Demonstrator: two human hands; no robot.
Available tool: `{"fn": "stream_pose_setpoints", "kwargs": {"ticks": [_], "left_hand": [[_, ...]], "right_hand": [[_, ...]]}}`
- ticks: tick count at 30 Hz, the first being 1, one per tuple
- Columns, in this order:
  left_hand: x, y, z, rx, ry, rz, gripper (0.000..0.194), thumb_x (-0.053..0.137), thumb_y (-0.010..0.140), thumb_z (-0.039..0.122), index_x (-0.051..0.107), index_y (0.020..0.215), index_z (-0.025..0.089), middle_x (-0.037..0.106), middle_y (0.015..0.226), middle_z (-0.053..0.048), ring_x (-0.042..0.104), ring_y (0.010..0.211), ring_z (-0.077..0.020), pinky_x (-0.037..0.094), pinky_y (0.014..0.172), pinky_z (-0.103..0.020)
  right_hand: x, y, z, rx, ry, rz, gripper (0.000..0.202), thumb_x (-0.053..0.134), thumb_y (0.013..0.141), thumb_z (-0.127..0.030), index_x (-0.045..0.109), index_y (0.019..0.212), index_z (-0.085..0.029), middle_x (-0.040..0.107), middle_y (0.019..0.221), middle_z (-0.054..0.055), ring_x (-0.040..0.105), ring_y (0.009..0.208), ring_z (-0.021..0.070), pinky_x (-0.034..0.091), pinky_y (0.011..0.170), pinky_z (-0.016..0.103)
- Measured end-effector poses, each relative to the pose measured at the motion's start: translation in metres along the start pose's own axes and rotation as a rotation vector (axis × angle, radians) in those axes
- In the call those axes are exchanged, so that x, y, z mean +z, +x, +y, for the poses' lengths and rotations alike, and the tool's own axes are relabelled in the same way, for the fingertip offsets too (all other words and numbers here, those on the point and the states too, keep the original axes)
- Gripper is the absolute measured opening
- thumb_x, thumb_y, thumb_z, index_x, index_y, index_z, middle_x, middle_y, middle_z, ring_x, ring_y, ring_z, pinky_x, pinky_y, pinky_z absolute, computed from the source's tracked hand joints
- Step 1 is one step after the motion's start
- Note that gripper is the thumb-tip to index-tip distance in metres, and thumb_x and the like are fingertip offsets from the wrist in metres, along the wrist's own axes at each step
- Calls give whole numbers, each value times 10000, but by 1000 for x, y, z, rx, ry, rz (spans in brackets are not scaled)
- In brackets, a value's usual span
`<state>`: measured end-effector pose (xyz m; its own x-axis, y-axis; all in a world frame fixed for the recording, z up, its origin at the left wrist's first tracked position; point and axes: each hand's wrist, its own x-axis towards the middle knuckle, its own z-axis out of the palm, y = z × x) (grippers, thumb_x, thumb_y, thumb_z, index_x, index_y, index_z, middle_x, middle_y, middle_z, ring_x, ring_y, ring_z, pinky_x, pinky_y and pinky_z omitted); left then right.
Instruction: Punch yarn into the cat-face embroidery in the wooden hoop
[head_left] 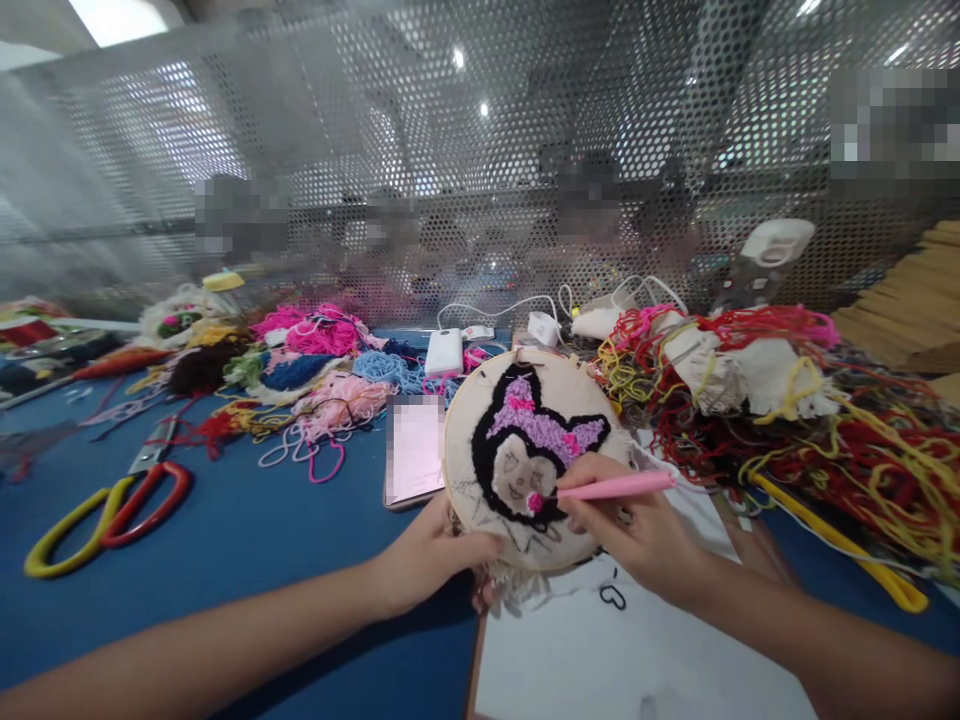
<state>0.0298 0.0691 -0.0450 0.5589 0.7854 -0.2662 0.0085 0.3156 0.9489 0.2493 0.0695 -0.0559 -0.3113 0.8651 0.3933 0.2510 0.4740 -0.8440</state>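
A round embroidery hoop (457,440) holds cream cloth with a tufted figure (525,420) in black, purple and pink yarn. My left hand (442,550) grips the hoop at its lower left edge, thumb on the front and the other fingers partly hidden behind. In my right hand (630,530) is a pink punch needle pen (626,487), pinched between thumb and fingers. Its thin tip points left and meets the figure beside a small pink tuft (535,502). A white thread trails from the pen's back end.
Scissors (142,500) with yellow and red handles lie on the blue table (247,590) at left. A phone (416,450) sits behind the hoop, with yarn piles (322,330) beyond. More yarn (862,450) and a yellow-handled tool (847,545) lie right. White paper (600,660) lies below the hoop.
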Motion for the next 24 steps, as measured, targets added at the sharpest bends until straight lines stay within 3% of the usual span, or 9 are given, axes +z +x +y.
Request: {"fn": "stream_pose_setpoints", "kwargs": {"ticks": [4,7,12,17,21,24], "left_hand": [[1,0,0,48,-17,-13,136,677,718,227,640,733,98,647,548,-27,561,428,-99,471,432,-190],[2,-2,1,91,-21,-14,153,691,712,202,665,830,109,683,654,-36,613,543,-124,517,530,-223],[2,-11,15,139,30,-71,146,636,774,210,707,830,96,708,743,-74,640,667,-153,530,660,-259],[3,-7,59,309,10,-24,134,624,741,138,736,811,111,728,785,-76,658,755,-188,522,739,-288],[11,17,103,422,-118,-25,200,629,631,61,741,789,106,737,850,-75,662,849,-224,494,850,-348],[17,34,119,426,-193,-117,235,576,634,53,733,808,71,732,851,-106,660,863,-222,458,896,-357]], "right_hand": [[0,0,0,-20,-12,20,121,514,866,-263,583,822,-174,576,734,20,579,573,115,462,477,227],[-3,1,-3,-96,-91,38,85,548,849,-241,598,817,-180,602,729,23,588,631,131,473,537,241],[-19,9,-29,-263,-324,-23,62,545,853,-181,594,814,-185,630,751,25,595,693,134,478,611,248],[-42,36,-78,-645,-545,112,69,559,848,-162,566,912,-186,665,826,45,613,785,150,494,711,271],[-58,65,-114,-734,-723,219,39,557,846,-155,561,868,-187,651,791,37,595,743,153,468,695,288],[-65,75,-124,-764,-796,311,27,551,841,-160,561,829,-182,630,779,45,583,735,171,456,685,313]]}}
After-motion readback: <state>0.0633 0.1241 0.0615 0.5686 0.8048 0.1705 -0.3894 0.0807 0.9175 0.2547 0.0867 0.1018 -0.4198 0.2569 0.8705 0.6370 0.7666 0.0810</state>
